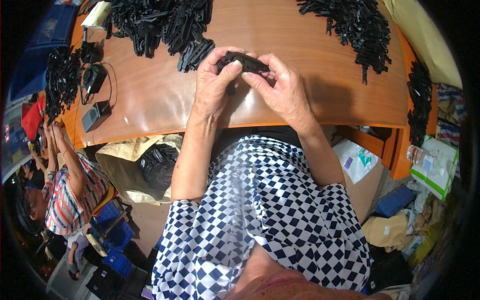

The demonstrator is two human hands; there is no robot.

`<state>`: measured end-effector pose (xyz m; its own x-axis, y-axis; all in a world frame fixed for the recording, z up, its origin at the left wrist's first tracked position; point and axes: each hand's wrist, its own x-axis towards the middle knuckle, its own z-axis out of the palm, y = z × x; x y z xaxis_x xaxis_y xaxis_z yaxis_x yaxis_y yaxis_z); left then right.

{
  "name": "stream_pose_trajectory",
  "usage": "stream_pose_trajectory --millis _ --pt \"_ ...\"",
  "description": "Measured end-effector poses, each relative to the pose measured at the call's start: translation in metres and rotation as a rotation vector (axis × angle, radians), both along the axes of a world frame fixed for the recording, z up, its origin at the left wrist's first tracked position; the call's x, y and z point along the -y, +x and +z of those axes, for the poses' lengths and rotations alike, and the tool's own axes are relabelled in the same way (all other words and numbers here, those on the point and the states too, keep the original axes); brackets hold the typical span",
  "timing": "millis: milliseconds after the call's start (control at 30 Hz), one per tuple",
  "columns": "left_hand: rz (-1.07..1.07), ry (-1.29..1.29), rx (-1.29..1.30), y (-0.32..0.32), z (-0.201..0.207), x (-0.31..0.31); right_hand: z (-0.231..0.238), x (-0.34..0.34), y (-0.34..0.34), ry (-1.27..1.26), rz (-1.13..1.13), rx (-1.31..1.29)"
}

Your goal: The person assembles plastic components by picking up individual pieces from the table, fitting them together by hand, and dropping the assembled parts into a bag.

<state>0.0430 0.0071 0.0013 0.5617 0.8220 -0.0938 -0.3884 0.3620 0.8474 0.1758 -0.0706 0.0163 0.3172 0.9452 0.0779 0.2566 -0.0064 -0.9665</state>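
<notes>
A black, elongated plastic part (pixel 246 62) is held between my two hands above the wooden table (pixel 165 102). My left hand (pixel 218 75) grips its left end, thumb pressed on the near face. On its right end, the thumb and fingers of my right hand (pixel 278 82) are closed. The part's exact kind cannot be made out. Just beyond my left hand lies a large heap of similar black plastic parts (pixel 155 25), its nearest pieces close to my fingers. Another pile of slim black parts (pixel 357 32) lies at the far right.
Left on the table stand a small dark box (pixel 96 116) and a black power adapter (pixel 94 78) with a cable. Below the edge, an open sack (pixel 125 160) holds black pieces. A co-worker in a striped top (pixel 77 192) works at the left. A bottle (pixel 422 157) lies right.
</notes>
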Motion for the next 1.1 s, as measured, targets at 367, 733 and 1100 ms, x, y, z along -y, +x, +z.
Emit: stream_pose_trajectory --millis 367,733,1100 --pt "-0.066 -0.038 0.035 -0.001 -0.007 -0.001 -0.016 -0.002 -0.005 0.170 -0.080 0.124" --pt "0.001 -0.084 0.040 0.005 -0.015 -0.001 -0.013 -0.001 -0.001 0.027 -0.051 -0.018" --pt "-0.019 -0.075 0.025 0.012 -0.016 -0.001 -0.020 -0.003 0.001 0.145 -0.104 0.094"
